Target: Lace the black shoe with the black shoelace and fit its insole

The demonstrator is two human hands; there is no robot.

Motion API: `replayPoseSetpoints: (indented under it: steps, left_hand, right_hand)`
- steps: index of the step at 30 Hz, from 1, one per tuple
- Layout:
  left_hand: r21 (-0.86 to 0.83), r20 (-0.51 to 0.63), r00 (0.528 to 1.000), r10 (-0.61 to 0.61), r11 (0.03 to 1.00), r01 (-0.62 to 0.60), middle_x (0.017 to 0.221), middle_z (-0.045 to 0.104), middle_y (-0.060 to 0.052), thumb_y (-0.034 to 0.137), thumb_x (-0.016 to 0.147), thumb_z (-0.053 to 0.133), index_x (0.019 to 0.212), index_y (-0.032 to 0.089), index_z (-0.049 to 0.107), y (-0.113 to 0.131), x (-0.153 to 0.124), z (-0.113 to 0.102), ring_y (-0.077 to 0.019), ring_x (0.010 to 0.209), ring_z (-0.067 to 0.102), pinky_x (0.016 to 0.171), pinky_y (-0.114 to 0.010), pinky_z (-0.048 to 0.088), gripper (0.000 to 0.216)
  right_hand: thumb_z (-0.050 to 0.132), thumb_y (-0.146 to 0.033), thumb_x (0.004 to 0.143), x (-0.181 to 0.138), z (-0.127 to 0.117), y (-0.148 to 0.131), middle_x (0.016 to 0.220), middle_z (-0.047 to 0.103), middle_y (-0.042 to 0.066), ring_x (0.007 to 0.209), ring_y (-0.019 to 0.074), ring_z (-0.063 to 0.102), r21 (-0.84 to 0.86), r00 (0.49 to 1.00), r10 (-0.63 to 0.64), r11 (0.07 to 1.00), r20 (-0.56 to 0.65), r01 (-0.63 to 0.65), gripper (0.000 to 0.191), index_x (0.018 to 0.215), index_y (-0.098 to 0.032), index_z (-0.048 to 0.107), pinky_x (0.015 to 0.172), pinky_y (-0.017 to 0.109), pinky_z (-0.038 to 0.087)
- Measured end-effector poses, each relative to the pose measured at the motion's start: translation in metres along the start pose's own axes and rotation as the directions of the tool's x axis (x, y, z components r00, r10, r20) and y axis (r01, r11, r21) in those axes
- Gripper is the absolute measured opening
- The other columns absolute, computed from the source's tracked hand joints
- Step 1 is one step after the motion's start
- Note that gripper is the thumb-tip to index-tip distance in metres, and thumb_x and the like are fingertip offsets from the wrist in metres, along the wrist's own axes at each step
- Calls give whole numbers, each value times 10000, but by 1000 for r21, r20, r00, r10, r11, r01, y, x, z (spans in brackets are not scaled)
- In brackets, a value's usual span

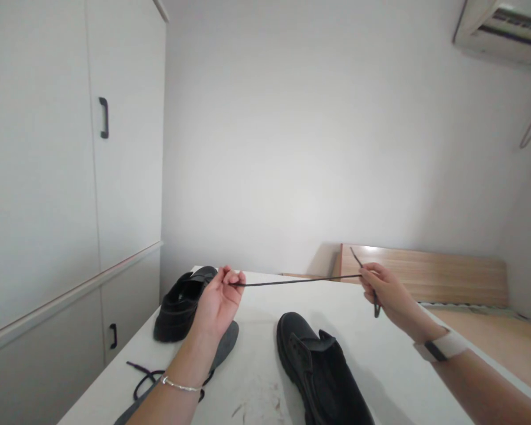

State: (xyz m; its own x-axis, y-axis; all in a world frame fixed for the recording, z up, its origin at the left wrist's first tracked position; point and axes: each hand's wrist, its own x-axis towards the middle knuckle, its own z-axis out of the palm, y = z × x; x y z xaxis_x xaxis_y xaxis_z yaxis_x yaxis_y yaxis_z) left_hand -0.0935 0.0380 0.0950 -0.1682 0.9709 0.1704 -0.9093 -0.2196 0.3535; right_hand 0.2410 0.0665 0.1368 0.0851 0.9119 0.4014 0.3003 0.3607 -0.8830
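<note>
So, palm up, the left hand grips a lace, pulled straight across to the pinching right hand; below, between them, a shoe runs out of sight, and the left forearm half-hides an insole.

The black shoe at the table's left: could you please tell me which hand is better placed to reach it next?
Probably left: the left hand overlaps that shoe in view; the right hand is farther across. Both hold the lace.
</note>
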Motion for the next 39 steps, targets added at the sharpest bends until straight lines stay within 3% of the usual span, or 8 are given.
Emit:
replayPoseSetpoints:
  steps: [6, 11, 14, 21, 25, 30, 35, 39]
  left_hand:
    - [188, -24, 989, 145, 972, -138, 484, 276, 101, 153, 1052, 237, 690, 157, 490, 13, 12, -16, -41, 360, 281, 364, -126, 278, 442]
    - [495, 24, 981, 192, 850, -179, 519, 279, 127, 358, 948, 555, 786, 178, 527, -10, 10, -23, -24, 362, 169, 358, -122, 134, 244]
    - [655, 88, 991, 104, 743, -136, 573, 363, 112, 370, 866, 620, 858, 182, 557, -28, 7, -26, -24, 390, 211, 391, -121, 128, 198]
    - [879, 279, 958, -67, 420, -227, 733, 473, 31, 358, 896, 554, 1002, 172, 682, -54, -11, -26, -114, 585, 429, 562, -241, 371, 249]
    - [908, 418, 883, -215, 100, -406, 836, 573, -31, 327, 942, 482, 1009, 204, 737, -55, -17, -20, -175, 756, 550, 718, -298, 411, 291]
    - [948, 317, 898, -306, 83, -306, 842, 689, -53, 266, 850, 607, 896, 174, 740, -52, -16, -19, -195, 795, 607, 736, -296, 428, 168]
    - [975, 219, 891, -397, 44, -220, 801, 726, -39, 213, 790, 648, 799, 172, 730, -57, -20, -23, -184, 766, 629, 723, -281, 449, 92]
    - [969, 213, 876, -434, -18, -245, 828, 752, -43, 192, 798, 631, 810, 183, 737, -63, -22, -24, -192, 796, 671, 747, -281, 480, 106]
  right_hand:
    - [603, -546, 636, 2, -69, 43, 471, 336, -97, 388, 72, 284, -114, 992, 40, 992, -122, -54, 365, 643, -248, 392, 376, 199, 211]
    - [656, -389, 627, -19, -42, 63, 482, 484, -44, 470, 134, 432, -252, 996, 25, 968, 84, -3, 229, 577, -223, 507, 453, 263, 351]
    - [671, -288, 717, -38, -11, 45, 862, 677, 31, 883, 221, 588, -264, 965, -109, 949, 239, 172, 81, 749, -229, 626, 816, 358, 472]
    - [440, -176, 937, -71, 28, -13, 865, 618, 54, 942, 239, 532, -261, 659, -213, 798, 721, 543, 142, 828, -228, 515, 846, 400, 449]
    - [413, -259, 997, -64, 31, 0, 926, 671, 46, 939, 217, 572, -120, 702, -191, 922, 686, 368, 136, 893, -237, 497, 867, 394, 422]
    - [453, -466, 993, -40, 28, 51, 676, 545, -42, 605, 138, 492, 355, 899, -106, 933, 424, -57, 224, 1026, -247, 486, 607, 290, 378]
    - [591, -576, 876, -32, 19, 93, 553, 207, -117, 484, 81, 140, 250, 833, 128, 919, 539, -304, 394, 903, -183, 574, 469, 251, 112]
    - [614, -567, 862, -35, 18, 96, 583, 291, -105, 468, 66, 201, 156, 814, 130, 953, 566, -261, 387, 917, -187, 572, 453, 242, 122]
